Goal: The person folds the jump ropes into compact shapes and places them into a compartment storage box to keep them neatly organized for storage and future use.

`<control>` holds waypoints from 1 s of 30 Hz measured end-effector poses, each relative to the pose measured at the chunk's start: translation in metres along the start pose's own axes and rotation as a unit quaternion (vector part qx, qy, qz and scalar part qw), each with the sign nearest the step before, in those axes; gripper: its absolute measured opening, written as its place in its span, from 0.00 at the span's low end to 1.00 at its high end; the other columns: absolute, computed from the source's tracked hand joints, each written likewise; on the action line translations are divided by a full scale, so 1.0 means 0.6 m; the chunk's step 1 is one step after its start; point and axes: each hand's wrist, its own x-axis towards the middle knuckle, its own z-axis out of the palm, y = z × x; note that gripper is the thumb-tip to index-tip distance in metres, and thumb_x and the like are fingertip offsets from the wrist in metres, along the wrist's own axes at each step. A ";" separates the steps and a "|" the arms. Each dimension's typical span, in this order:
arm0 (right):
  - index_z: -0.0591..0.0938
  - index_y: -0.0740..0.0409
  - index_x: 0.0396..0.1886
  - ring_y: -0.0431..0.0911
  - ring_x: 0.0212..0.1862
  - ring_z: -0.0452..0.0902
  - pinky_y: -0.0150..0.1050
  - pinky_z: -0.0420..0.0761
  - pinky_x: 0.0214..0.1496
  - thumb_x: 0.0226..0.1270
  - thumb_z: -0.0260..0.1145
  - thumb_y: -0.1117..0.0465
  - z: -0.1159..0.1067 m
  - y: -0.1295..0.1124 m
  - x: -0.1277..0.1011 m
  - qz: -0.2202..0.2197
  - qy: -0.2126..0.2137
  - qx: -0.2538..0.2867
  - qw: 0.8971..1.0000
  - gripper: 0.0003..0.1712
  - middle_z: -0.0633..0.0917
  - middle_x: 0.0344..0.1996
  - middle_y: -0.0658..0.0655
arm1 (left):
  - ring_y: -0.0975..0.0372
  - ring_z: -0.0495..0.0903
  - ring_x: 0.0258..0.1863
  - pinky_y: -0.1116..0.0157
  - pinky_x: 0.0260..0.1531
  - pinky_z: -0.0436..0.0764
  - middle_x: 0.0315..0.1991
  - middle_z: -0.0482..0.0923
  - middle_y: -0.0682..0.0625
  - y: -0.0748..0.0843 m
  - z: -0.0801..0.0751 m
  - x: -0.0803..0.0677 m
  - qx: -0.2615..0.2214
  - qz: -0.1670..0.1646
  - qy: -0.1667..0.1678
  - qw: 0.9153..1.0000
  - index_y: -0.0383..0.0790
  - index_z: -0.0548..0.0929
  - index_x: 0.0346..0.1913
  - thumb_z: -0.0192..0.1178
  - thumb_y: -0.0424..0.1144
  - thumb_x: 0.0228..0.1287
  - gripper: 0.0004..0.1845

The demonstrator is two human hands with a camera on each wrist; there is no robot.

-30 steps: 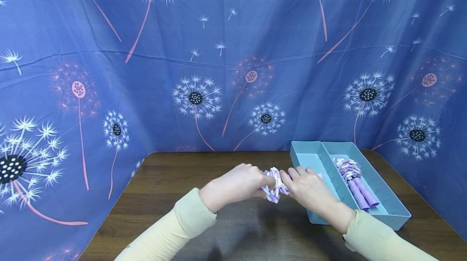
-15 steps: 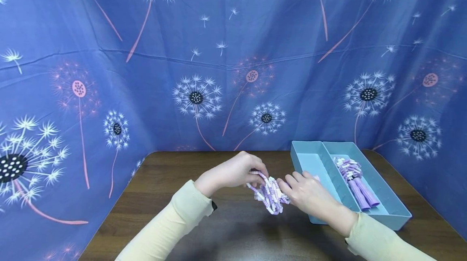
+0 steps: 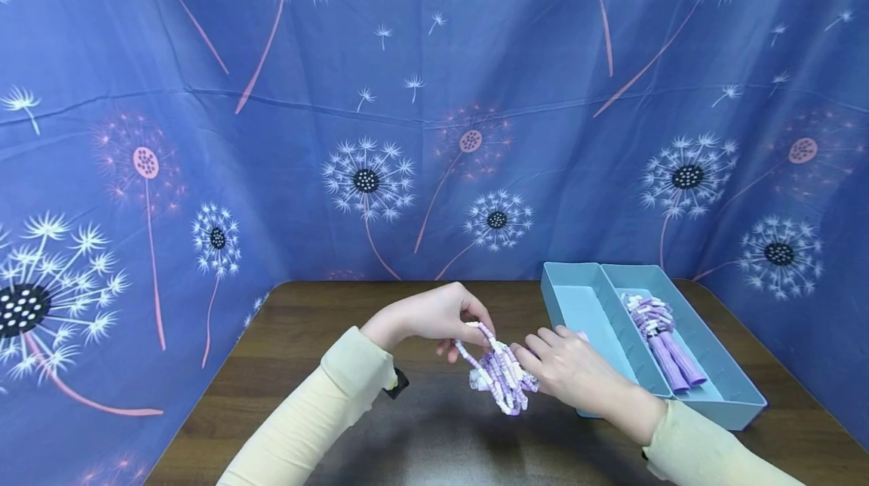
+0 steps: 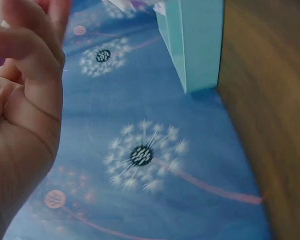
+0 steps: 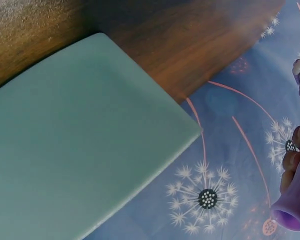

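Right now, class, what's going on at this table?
A person in cream sleeves is handling a bundled purple-and-white beaded skipping rope above a brown wooden table. The left hand pinches a loop of the rope from above, while the right hand grips the bundle and its purple handle from the side. To the right stands a light-blue two-compartment tray; a second, matching rope lies in its right compartment, and the left one looks empty.
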 end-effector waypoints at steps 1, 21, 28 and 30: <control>0.77 0.57 0.37 0.48 0.26 0.70 0.39 0.66 0.28 0.51 0.52 0.61 0.000 -0.001 0.000 -0.001 -0.005 0.000 1.000 0.13 0.76 0.26 0.52 | 0.60 0.75 0.09 0.66 0.09 0.72 0.23 0.84 0.53 -0.002 0.000 0.000 -0.018 0.005 -0.004 1.000 0.46 0.86 0.38 0.63 0.38 0.60 0.05; 0.76 0.58 0.33 0.48 0.27 0.70 0.40 0.66 0.25 0.33 0.75 0.56 0.006 0.013 -0.009 -0.002 -0.013 -0.002 1.000 0.25 0.74 0.25 0.53 | 0.66 0.75 0.26 0.67 0.25 0.76 0.34 0.82 0.56 -0.037 0.002 0.017 0.054 0.130 0.206 0.968 0.47 0.84 0.49 0.61 0.34 0.62 0.14; 0.77 0.59 0.36 0.47 0.27 0.70 0.38 0.65 0.24 0.33 0.75 0.53 0.000 0.014 -0.006 -0.013 0.002 0.000 1.000 0.27 0.75 0.25 0.52 | 0.63 0.72 0.17 0.67 0.18 0.74 0.42 0.78 0.54 -0.051 0.010 0.023 0.038 0.137 0.184 0.973 0.44 0.84 0.45 0.56 0.29 0.64 0.11; 0.78 0.59 0.38 0.47 0.27 0.71 0.38 0.65 0.25 0.37 0.72 0.54 -0.002 0.013 -0.008 -0.009 -0.003 0.002 1.000 0.25 0.75 0.26 0.52 | 0.60 0.73 0.15 0.62 0.16 0.76 0.42 0.76 0.53 -0.051 0.013 0.023 0.012 0.124 0.171 0.977 0.42 0.83 0.44 0.54 0.29 0.66 0.10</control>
